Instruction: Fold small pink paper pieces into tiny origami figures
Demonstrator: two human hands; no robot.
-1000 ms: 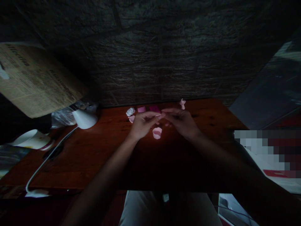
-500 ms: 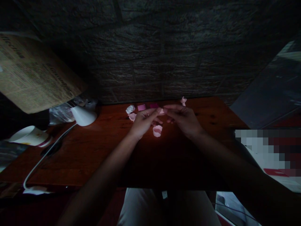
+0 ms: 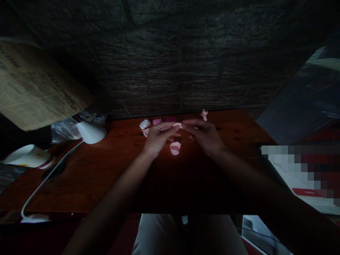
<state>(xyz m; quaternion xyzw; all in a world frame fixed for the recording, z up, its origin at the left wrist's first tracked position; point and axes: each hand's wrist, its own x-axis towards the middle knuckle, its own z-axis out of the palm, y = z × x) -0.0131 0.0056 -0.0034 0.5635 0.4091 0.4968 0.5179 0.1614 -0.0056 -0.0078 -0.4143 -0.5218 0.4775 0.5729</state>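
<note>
Both hands meet above the wooden table, pinching a small pale pink piece (image 3: 177, 125) that looks like modelling clay. My left hand (image 3: 159, 137) grips its left side between thumb and fingertips, and a ring shows on one finger. On the right edge are the thumb and forefinger of my right hand (image 3: 204, 134). Just below the hands stands a small pink cup shape (image 3: 175, 148), untouched. Behind the left hand lie a crumpled white lump (image 3: 145, 124), a partly hidden pink piece (image 3: 146, 132), a pink block (image 3: 157, 121) and a magenta block (image 3: 171, 119). A thin pink shape (image 3: 204, 114) stands beyond the right hand.
On the left of the table (image 3: 87, 180) are a white lamp base (image 3: 91, 132) with a cable (image 3: 39, 184), a paper cup (image 3: 28, 156) on its side and a hanging printed paper sheet (image 3: 39, 85). A dark stone-patterned wall (image 3: 159, 67) rises behind. The light is dim.
The view has shifted slightly. My fingers have moved a little apart, so more of the pale pink piece shows between them. The cup shape stays in place on the table.
</note>
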